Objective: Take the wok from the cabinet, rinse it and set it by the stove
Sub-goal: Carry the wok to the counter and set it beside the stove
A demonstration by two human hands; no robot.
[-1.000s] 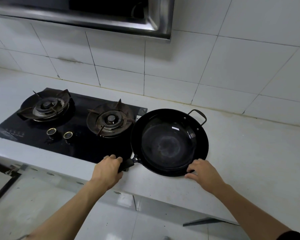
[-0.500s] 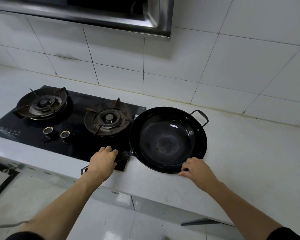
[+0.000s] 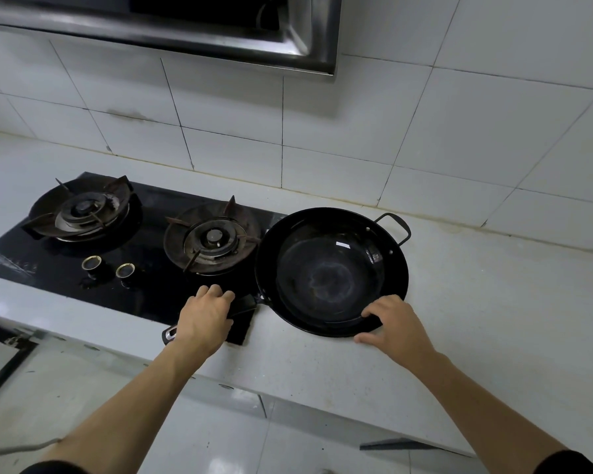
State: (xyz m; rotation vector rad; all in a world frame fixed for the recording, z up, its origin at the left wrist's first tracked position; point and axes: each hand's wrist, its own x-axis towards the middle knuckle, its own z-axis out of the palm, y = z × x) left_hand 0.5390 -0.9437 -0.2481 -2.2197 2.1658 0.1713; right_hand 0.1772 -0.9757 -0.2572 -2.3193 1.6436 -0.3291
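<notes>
The black wok (image 3: 329,271) sits on the white counter (image 3: 476,302) just right of the gas stove (image 3: 144,268); its left rim reaches over the stove's glass edge. Its long handle (image 3: 170,333) points toward me at the lower left, and a small loop handle (image 3: 396,227) is at the far right. My left hand (image 3: 206,318) lies flat on top of the long handle, fingers stretched forward and not wrapped around it. My right hand (image 3: 396,323) holds the wok's near rim, fingers over the edge and thumb on the counter below.
The stove has two burners (image 3: 83,213) (image 3: 213,239) and two brass knobs (image 3: 91,262). A steel range hood (image 3: 288,46) hangs above. The tiled wall runs behind the counter. An open cabinet door edge (image 3: 4,367) shows at the lower left, above the glossy floor.
My left hand has let go of the long handle and now rests on top of it. The wok has settled a little farther back beside the right burner.
</notes>
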